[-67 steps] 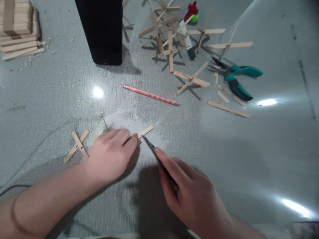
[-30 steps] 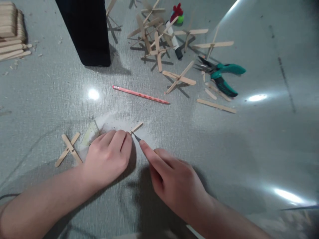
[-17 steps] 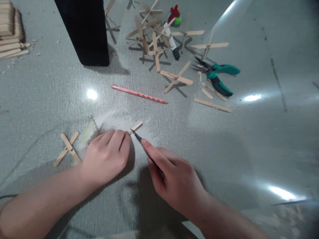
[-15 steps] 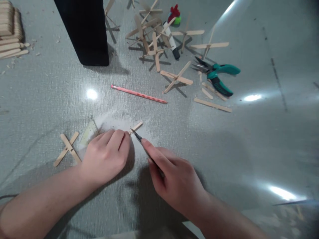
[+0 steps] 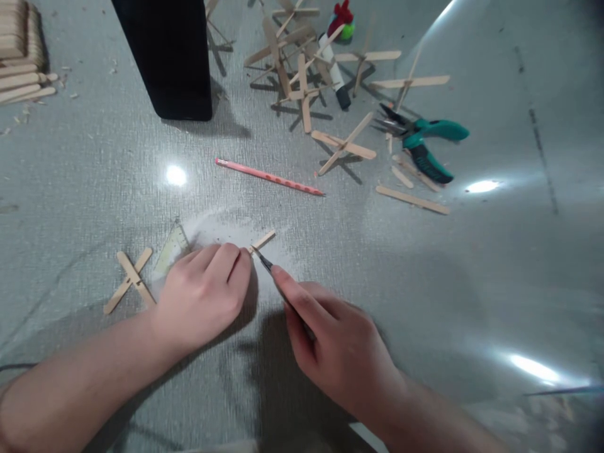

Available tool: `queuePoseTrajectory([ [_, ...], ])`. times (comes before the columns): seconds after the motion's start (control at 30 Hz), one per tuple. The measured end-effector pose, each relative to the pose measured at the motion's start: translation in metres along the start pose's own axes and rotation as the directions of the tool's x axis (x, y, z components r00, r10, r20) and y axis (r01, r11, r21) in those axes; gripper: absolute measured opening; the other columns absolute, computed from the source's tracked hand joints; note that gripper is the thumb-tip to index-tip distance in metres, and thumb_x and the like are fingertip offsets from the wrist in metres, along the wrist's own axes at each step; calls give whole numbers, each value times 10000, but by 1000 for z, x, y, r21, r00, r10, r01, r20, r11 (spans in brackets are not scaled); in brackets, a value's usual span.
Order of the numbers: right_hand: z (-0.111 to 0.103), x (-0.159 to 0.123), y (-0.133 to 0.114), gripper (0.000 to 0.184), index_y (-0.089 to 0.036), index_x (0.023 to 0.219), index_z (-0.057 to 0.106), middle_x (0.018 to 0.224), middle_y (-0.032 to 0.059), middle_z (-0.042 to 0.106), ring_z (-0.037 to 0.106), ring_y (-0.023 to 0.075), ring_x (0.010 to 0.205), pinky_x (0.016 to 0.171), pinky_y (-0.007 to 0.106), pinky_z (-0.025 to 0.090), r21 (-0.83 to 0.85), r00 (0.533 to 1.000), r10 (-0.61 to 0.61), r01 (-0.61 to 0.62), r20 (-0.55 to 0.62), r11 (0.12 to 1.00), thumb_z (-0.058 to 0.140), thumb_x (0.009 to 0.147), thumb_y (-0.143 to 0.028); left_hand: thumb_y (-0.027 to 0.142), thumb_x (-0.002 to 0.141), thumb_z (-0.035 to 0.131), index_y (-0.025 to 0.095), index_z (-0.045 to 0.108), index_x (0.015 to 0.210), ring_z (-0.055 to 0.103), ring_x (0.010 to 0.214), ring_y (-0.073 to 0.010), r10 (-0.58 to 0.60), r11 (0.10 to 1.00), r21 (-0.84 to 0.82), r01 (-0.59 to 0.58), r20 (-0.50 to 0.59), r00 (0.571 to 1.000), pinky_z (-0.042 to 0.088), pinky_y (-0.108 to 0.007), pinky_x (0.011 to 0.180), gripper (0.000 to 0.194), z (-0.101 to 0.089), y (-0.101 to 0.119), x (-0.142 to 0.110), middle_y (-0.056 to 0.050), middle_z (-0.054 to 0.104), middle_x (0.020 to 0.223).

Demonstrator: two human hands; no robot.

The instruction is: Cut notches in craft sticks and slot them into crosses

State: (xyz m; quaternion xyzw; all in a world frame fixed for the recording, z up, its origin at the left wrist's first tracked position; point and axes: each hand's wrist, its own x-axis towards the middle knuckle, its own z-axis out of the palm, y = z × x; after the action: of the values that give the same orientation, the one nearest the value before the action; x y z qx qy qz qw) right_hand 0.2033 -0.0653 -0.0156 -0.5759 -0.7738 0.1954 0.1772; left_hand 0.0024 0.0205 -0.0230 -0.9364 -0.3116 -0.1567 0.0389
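My left hand (image 5: 207,283) is closed on a small wooden craft stick (image 5: 264,239), whose far end sticks out past the fingers over a patch of pale dust. In my right hand (image 5: 330,340) is a slim dark craft knife (image 5: 265,261), the index finger stretched along it. The blade tip touches the stick or lies just over it, close to my left fingertips. Left of my left hand lie two crossed craft sticks (image 5: 133,275) with small notches. Partly behind that hand is a clear triangular ruler (image 5: 172,248).
A pink pencil (image 5: 271,178) lies beyond my hands. Farther off are a black phone-like slab (image 5: 174,63), several joined stick crosses (image 5: 343,146), a marker (image 5: 336,75), teal pliers (image 5: 425,145) and a loose stick (image 5: 413,200). Stacked sticks (image 5: 19,50) are at the far left.
The view has shifted slightly, so the things on the table appear a little farther right. Both hands keep their hold, and the blade stays at nearly the same place on the stick.
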Motion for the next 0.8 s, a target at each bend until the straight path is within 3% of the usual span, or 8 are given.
queuePoseTrajectory([
  [0.57,1,1,-4,473,-177,1425,501,900,59,726,651,165,587,543,295,551,-64,1000,-24,22,-20,998,429,966,-87,21,894,561,52,735,874,602,572,-190,-24,1000,-11,24,-6,1000,488,-320,459,177,1,-2,0,-69,666,726],
  [0.8,2,5,-3,492,-162,1440,492,843,36,692,652,178,605,531,302,530,-51,1000,-5,6,4,999,435,957,-84,25,917,527,37,738,884,636,608,-215,1,1000,-27,-1,10,1000,489,-334,457,214,1,-1,3,-101,692,757],
])
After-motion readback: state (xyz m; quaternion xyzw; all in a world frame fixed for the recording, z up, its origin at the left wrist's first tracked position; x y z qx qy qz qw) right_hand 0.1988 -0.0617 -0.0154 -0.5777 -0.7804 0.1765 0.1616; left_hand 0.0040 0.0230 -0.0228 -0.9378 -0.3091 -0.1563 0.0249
